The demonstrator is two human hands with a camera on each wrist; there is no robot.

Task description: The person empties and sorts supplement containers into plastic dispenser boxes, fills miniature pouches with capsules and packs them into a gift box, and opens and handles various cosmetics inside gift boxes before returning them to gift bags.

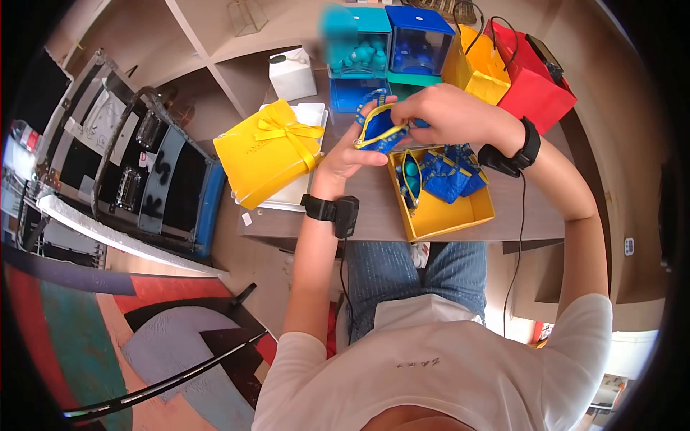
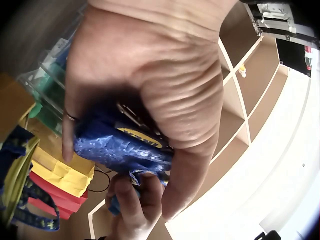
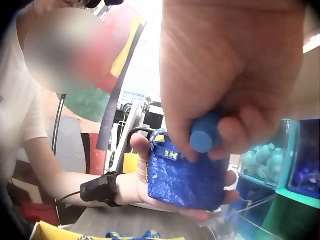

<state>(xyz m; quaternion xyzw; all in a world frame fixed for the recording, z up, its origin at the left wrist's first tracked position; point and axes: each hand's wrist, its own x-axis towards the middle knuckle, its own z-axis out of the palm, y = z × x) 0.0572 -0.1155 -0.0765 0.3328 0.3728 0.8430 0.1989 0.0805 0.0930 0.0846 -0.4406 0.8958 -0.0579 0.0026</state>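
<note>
My left hand [image 1: 343,156] holds a small blue pouch [image 3: 185,180] with yellow trim, its zipped mouth spread wide; fingers and thumb go round its sides. At the pouch's rim, my right hand [image 1: 453,113] has its fingers curled round a small blue piece with a round, flat end [image 3: 202,140]. The rest of that piece is hidden by the fingers. Below both hands is a yellow box [image 1: 453,228]. Inside it lie folded blue pouches [image 1: 445,178] and, at its left, an unzipped pouch with teal pieces [image 1: 412,169] in it.
Left of the hands, a yellow ribboned box lid [image 1: 248,165] leans over a white tray [image 1: 291,195]. Behind stand a white box [image 1: 293,82], a teal-lidded clear bin [image 1: 370,23] and a blue-lidded bin [image 1: 420,21]. Yellow [image 1: 474,72] and red paper bags [image 1: 539,90] are at the back right.
</note>
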